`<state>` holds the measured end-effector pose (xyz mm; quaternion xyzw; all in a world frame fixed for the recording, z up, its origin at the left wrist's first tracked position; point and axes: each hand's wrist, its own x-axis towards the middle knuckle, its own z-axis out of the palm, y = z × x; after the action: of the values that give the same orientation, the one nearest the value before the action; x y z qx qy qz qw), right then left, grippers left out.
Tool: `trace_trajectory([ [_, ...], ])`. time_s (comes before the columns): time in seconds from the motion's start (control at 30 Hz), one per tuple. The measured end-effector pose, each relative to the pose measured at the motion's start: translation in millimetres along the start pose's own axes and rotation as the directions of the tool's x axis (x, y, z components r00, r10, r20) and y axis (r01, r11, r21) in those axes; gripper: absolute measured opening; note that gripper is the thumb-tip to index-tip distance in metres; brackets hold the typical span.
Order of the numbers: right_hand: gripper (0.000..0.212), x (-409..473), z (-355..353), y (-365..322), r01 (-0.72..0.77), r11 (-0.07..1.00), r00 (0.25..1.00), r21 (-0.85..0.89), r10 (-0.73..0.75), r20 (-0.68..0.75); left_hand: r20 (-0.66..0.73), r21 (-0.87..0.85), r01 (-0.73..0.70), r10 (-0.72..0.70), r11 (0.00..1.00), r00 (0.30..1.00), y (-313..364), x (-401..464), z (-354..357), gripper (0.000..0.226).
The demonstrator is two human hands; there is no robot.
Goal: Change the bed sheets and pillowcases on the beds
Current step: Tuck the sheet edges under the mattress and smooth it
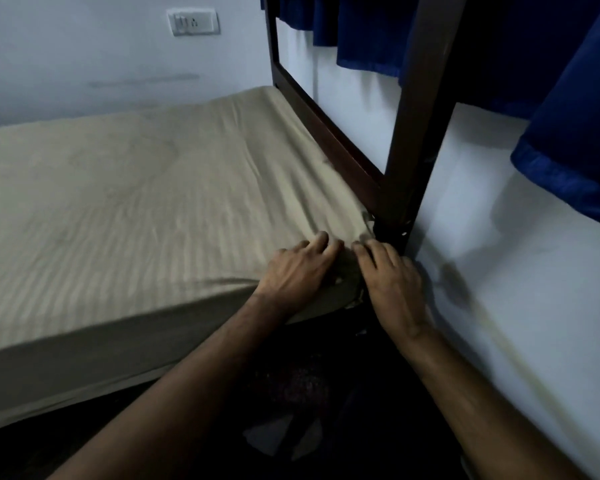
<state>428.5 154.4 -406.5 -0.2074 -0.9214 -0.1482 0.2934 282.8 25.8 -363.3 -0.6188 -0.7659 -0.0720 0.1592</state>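
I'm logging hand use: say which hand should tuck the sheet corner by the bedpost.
Probably the right hand: it lies nearest the dark bedpost, its fingers at the beige sheet corner. The left hand rests farther along.

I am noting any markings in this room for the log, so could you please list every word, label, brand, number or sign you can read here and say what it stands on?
None: no text can be read in this view.
Switch plate on the wall: switches and a socket only, too blurred to show any marking.
Beige sheet, dark bed frame, blue curtain: no lettering or labels visible.
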Motion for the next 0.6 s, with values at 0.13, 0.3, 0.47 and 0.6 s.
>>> trace_trajectory([
  [0.13,0.018,17,-2,1,-0.024,0.989,0.994,-0.145,0.008,-0.111,-0.130,0.067,-0.071,0.079,0.995,0.988,12,21,5,0.031],
  [0.3,0.012,24,-10,8,0.025,0.986,0.977,-0.166,-0.059,-0.203,-0.207,0.086,-0.133,0.149,0.987,0.967,15,23,11,0.026],
  [0.47,0.011,23,-18,-1,0.015,0.980,0.995,-0.200,-0.035,-0.093,-0.279,0.146,-0.214,0.248,0.966,0.928,14,21,16,0.022],
  [0.6,0.012,22,-23,-14,-0.102,0.978,0.994,-0.183,0.106,0.011,-0.279,0.177,-0.245,0.288,0.953,0.916,17,17,17,0.020],
])
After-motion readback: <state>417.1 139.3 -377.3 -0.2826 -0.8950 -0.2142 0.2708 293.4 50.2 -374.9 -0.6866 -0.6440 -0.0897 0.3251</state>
